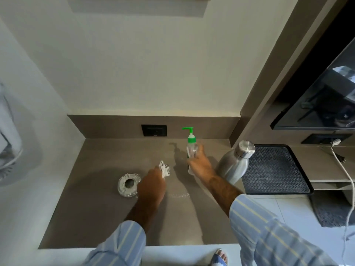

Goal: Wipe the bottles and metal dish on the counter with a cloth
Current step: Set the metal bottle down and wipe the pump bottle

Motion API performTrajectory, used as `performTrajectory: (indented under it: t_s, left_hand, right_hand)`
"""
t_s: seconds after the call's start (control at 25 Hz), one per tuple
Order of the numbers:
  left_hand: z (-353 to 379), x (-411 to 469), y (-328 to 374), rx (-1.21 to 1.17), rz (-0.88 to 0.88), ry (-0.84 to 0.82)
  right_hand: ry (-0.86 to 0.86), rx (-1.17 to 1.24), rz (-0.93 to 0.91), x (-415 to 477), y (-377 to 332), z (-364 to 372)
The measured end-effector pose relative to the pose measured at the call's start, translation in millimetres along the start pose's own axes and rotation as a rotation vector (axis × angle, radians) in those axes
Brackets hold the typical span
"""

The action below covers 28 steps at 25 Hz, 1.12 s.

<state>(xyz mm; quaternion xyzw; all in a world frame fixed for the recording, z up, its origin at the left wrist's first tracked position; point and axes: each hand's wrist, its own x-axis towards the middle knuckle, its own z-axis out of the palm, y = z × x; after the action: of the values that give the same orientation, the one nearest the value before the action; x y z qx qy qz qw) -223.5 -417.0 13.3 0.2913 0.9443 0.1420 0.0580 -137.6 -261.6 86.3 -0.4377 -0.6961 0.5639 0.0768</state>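
Note:
A clear pump bottle (191, 143) with a green pump top stands upright near the middle back of the grey counter (96, 208). My right hand (199, 166) is wrapped around its lower body. My left hand (151, 186) is closed on a small white cloth (163, 168), which sticks out beyond the fingers just left of the pump bottle. A round metal dish (127, 184) lies on the counter, touching the left side of my left hand. A steel bottle (235, 162) stands to the right of my right forearm.
A black perforated tray (274, 169) sits at the counter's right end, beside the steel bottle. A dark socket plate (154, 130) is on the back splash. A small wet patch (180, 195) lies between my arms. A white cable (343, 169) hangs far right.

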Motion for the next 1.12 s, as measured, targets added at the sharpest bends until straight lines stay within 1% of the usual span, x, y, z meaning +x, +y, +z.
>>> performTrajectory:
  t_s: [0.08, 0.16, 0.24, 0.32, 0.4, 0.52, 0.64, 0.76, 0.84, 0.88, 0.92, 0.96, 1.0, 1.04, 1.08, 1.12]
  left_hand:
    - [32, -8, -1, 0.149, -0.017, -0.127]
    - [58, -10, -7, 0.161, -0.062, -0.208]
    - [78, -11, -7, 0.182, -0.126, -0.217]
    - [92, -5, 5, 0.225, -0.114, -0.184]
    - [103, 6, 23, 0.17, 0.006, -0.135]
    - [115, 1, 40, -0.086, 0.29, -0.108]
    - [120, -29, 25, -0.219, 0.528, -0.11]
    - [112, -84, 0, -0.331, 0.628, -0.143]
    - [111, -136, -17, -0.405, 0.684, -0.208]
    - [111, -163, -28, -0.393, 0.684, -0.289]
    - [106, -184, -40, -0.399, 0.621, -0.398]
    - [97, -197, -50, -0.474, 0.436, -0.538]
    - [88, -201, -57, -0.624, 0.201, -0.634]
    - [80, -190, -61, -0.783, -0.037, -0.577]
    - [73, -169, -63, -0.925, -0.231, -0.423]
    - [61, -144, -60, -1.062, -0.359, -0.324]
  right_hand:
    - [0.02, -0.037, 0.024, 7, 19, 1]
    - [0.01, -0.062, 0.02, 14, 36, 2]
    - [0.001, -0.056, 0.018, 18, 50, 0]
    - [-0.008, -0.058, 0.009, 21, 61, -1]
    - [-0.001, -0.043, -0.03, 23, 67, -4]
    - [0.014, -0.005, -0.07, 27, 73, -7]
    - [0.024, -0.011, -0.106, 26, 76, -2]
    - [0.011, 0.008, -0.107, 25, 76, 7]
    - [-0.043, -0.001, -0.08, 21, 74, 11]
    - [-0.073, -0.025, -0.078, 17, 73, 11]
    - [-0.097, -0.044, -0.079, 14, 73, 10]
    - [-0.115, -0.061, -0.079, 12, 74, 9]
    - [-0.131, -0.071, -0.079, 11, 76, 7]
    - [-0.144, -0.082, -0.079, 11, 78, 7]
    - [-0.155, -0.094, -0.082, 12, 80, 6]
    - [-0.168, -0.107, -0.082, 13, 82, 6]
